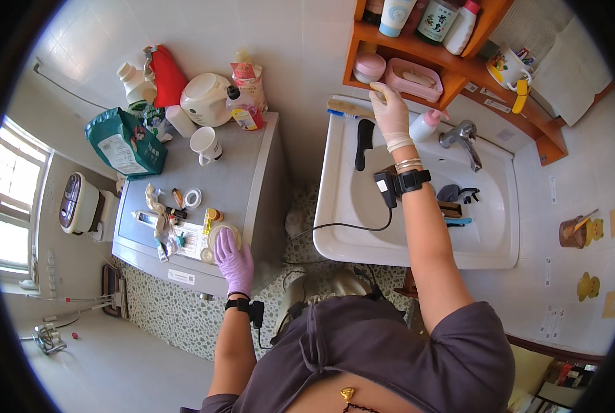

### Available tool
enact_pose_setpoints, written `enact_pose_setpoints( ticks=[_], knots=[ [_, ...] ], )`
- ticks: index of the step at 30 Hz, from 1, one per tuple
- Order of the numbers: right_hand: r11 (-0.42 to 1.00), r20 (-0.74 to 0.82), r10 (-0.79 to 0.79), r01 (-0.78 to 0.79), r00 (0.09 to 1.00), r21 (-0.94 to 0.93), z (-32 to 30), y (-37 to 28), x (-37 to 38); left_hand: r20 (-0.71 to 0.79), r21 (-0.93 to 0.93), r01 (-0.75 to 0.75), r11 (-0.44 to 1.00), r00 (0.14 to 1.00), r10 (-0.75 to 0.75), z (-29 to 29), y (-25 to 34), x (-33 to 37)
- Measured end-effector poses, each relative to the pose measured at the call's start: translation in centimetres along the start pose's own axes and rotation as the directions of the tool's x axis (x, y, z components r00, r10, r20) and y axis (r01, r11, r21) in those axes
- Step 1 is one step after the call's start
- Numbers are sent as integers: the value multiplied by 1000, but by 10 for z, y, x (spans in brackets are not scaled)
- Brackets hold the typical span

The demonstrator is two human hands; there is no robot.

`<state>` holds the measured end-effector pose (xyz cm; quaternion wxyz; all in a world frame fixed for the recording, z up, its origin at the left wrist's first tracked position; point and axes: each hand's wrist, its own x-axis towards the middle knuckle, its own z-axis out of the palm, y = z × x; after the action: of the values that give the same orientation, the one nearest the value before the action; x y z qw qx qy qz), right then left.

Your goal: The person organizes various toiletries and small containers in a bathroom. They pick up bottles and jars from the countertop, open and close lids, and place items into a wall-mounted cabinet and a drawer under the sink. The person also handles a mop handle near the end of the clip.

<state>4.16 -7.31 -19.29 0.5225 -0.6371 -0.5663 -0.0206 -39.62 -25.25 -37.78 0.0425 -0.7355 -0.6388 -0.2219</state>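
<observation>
My left hand point(234, 268), in a purple glove, rests at the front edge of the grey cabinet top. Its fingers lie stretched over a round pale dish point(233, 233), covering part of it. Beside it are a small yellow-capped bottle point(214, 215) and a sheet of printed paper point(185, 237). My right hand point(390, 113), in a white glove, is raised over the sink's far side, by the lower edge of the wooden shelf point(452, 60). Its fingers are bent together; anything between them is too small to make out. Nearest to them are a pink jar point(370, 67) and a pink soap box point(413, 79).
The white sink point(335, 230) holds dark and blue small items. A brush point(349, 108), a black-handled tool point(364, 144), a pump bottle point(425, 125) and the tap point(462, 141) line its far side. A mug point(205, 144) and several bottles stand on the cabinet point(242, 165).
</observation>
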Motion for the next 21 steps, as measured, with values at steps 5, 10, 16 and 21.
enact_pose_setpoints(
  ticks=[5,10,16,21],
  knots=[
    [990,-18,32,-35,999,-137,2,-7,8,8,2,22,1000,1000,-22,2,0,0],
    [847,-203,-317,181,926,-499,-1,-28,32,4,6,29,1000,1000,-29,1,1,0],
    [835,-14,41,-42,999,-548,11,-38,53,-1,16,37,999,999,-37,0,1,1],
    [975,-183,-163,129,970,-180,-4,-34,19,-13,20,20,1000,1000,-20,-1,0,-2]
  ],
)
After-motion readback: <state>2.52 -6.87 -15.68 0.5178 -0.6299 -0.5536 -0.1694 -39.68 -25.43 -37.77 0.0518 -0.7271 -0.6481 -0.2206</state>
